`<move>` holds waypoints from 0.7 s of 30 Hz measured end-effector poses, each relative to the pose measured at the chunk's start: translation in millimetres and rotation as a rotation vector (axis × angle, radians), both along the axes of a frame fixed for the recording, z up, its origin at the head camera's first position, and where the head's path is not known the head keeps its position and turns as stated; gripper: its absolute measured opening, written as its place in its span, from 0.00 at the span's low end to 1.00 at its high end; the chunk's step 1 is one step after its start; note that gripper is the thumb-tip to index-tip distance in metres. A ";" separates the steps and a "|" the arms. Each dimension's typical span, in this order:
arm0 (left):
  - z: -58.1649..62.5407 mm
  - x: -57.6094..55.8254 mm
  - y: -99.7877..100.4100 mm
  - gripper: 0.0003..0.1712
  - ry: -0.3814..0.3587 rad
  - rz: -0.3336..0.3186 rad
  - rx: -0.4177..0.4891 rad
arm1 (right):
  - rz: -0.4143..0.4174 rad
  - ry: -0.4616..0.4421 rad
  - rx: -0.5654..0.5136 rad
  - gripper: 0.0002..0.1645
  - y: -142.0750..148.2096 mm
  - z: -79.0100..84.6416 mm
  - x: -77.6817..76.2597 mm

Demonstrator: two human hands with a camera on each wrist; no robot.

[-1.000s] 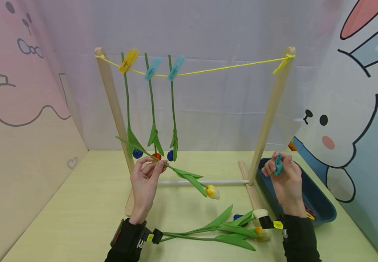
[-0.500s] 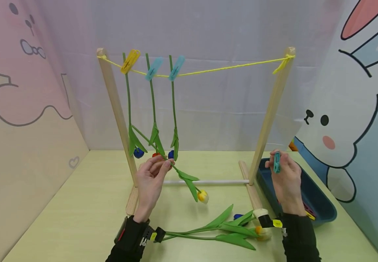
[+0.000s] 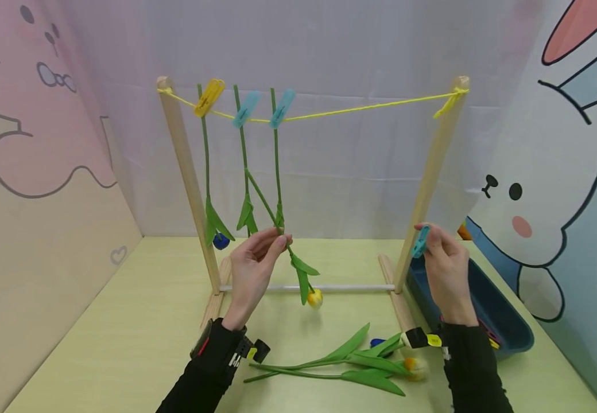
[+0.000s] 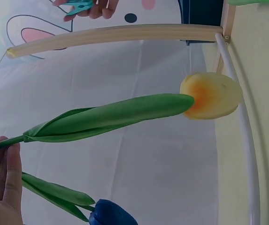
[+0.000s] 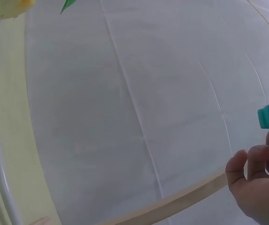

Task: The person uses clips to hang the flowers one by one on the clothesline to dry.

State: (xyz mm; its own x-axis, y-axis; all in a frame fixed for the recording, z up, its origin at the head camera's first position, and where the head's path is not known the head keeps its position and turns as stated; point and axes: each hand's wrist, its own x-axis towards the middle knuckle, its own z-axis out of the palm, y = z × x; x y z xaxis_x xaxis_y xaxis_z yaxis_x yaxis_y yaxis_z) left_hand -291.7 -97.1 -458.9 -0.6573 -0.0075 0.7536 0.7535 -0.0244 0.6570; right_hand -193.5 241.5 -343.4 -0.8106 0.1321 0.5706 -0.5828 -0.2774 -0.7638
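My left hand [image 3: 254,267] pinches the stem of a yellow-and-white artificial tulip [image 3: 302,278], its bloom pointing down and its stem end slanting up to the left. In the left wrist view the tulip's yellow bloom [image 4: 211,96] and long green leaf show large. My right hand [image 3: 448,275] holds a teal clothespin [image 3: 420,241] between thumb and fingers, beside the right post. On the yellow string [image 3: 360,108], a yellow clothespin [image 3: 209,97] and two light-blue clothespins [image 3: 247,109] clip hanging tulips upside down. My left hand covers two of their blooms in the head view.
Wooden posts [image 3: 435,155] and a white crossbar [image 3: 340,288] make up the frame. Several tulips [image 3: 360,361] lie on the table [image 3: 97,344] in front. A dark blue basket [image 3: 505,312] with clothespins stands at the right.
My left hand has moved right and slightly up, and its tulip has swung to a steeper slant. My right hand has risen slightly and turned the clothespin, its top leaning right.
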 end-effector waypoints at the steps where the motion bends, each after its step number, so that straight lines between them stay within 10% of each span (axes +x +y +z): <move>1: 6.5 3.5 2.3 0.21 -0.012 0.007 -0.008 | -0.007 0.002 0.015 0.17 -0.9 1.9 -0.7; 7: 124.2 90.3 31.8 0.16 -0.164 0.039 -0.012 | -0.046 0.063 0.095 0.14 -6.4 14.4 -5.7; 21: 152.9 76.5 48.7 0.16 -0.098 0.038 -0.048 | -0.101 0.171 0.229 0.07 -28.2 66.4 -24.3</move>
State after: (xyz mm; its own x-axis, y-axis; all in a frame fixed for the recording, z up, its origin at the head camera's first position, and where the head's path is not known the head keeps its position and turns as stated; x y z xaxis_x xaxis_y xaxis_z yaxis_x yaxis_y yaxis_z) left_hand -215.2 -48.4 -306.0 -0.7280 0.0004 0.6856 0.6852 0.0363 0.7275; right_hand -217.8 213.4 -276.9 -0.6898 0.0592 0.7216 -0.7240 -0.0438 -0.6884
